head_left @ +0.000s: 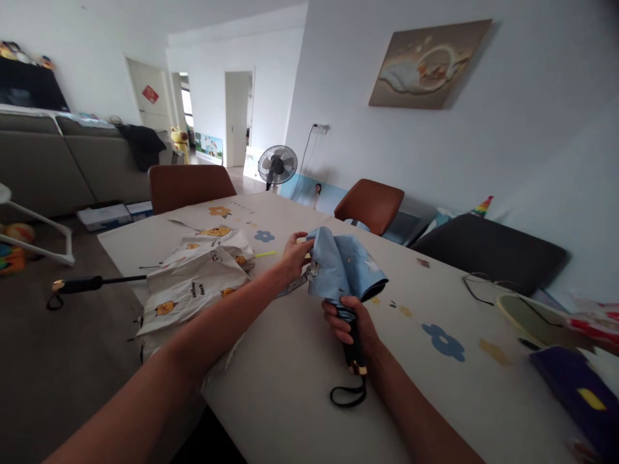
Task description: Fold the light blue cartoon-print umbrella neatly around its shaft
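Note:
A light-blue folding umbrella is held over the table, its canopy loosely gathered and its black handle pointing toward me with a wrist loop hanging down. My right hand is wrapped around it where the gathered fabric meets the handle. At the canopy's upper left edge, my left hand has its fingers closed on the cloth; some fingertips are hidden behind the fabric. Left of my left forearm lies a cream umbrella with yellow duck prints, partly folded, its handle jutting past the table's edge.
The white table carries flower decals. Glasses, a green oval item and a purple item sit at the right. Brown chairs, a dark chair and a fan stand beyond.

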### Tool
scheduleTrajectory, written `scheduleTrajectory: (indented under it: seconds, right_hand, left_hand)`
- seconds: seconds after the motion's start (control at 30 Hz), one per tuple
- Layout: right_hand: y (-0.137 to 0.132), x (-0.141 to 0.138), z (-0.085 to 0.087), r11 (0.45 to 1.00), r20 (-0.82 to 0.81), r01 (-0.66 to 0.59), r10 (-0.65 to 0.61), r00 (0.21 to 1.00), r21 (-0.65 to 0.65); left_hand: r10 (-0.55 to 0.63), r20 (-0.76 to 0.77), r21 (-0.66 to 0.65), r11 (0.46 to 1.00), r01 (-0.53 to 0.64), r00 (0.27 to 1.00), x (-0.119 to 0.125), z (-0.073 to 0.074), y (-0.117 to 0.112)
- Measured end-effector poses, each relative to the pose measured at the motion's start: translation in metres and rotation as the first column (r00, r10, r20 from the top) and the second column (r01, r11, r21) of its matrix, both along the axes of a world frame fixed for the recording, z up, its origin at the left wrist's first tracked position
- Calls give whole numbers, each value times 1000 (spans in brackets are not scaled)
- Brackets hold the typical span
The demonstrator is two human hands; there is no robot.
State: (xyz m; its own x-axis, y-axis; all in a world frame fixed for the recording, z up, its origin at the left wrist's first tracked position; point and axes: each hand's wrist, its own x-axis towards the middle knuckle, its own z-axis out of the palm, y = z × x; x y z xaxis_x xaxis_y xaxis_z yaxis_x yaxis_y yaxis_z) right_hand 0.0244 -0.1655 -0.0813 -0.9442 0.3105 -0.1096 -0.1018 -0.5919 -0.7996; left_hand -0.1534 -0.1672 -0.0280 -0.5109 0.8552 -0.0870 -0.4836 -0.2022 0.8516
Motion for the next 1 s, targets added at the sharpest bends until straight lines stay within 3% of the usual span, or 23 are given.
scheduleTrajectory:
  seconds: [0.1, 0.17, 0.27, 0.4, 0.47, 0.53, 0.63, 0.73, 0.83, 0.93, 1.0]
  right_hand:
    - [-2, -1, -2, 1000, 9, 2, -2, 1000, 7]
    - [-2, -2, -3, 1000, 22, 15, -15, 1000, 13]
    - [-2, -3, -3, 999, 41, 29, -30, 999, 16]
    - [-3, -3, -3, 999, 82, 45, -47, 996, 26]
    - [-5, -4, -2, 995, 107, 90, -94, 990, 47]
    - [-8, -6, -1, 982, 142, 162, -174, 974, 94]
    - [-18, -12, 2, 915, 167, 329, -371, 914, 233]
    - [-30, -21, 9, 809, 156, 469, -546, 823, 354]
    - [-42, -29, 15, 761, 177, 511, -611, 771, 401]
    - [-50, -34, 17, 728, 197, 508, -642, 741, 461]
    - [-52, -36, 16, 739, 204, 475, -619, 759, 478]
  left_hand:
    - [85, -2, 13, 996, -85, 996, 3, 1, -1]
    - [82, 7, 45, 996, -82, 997, 2, 0, 0]
    - [21, 93, 95, 995, -30, 995, -2, -6, 5]
    - [-147, 177, 172, 978, 117, 973, -9, -13, 12]
    - [-150, 127, 139, 982, 132, 981, -11, -15, 13]
    - [-57, 46, 42, 998, 55, 997, -12, -16, 12]
    - [130, -49, -45, 990, -133, 990, -9, -12, 8]
    - [264, -214, -3, 963, -271, 940, -2, -4, 2]
    - [203, -311, -14, 976, -218, 928, 4, 2, -1]
    - [148, -245, -88, 981, -174, 958, 3, 2, 0]
    - [169, -224, -83, 978, -191, 960, 0, -1, 1]
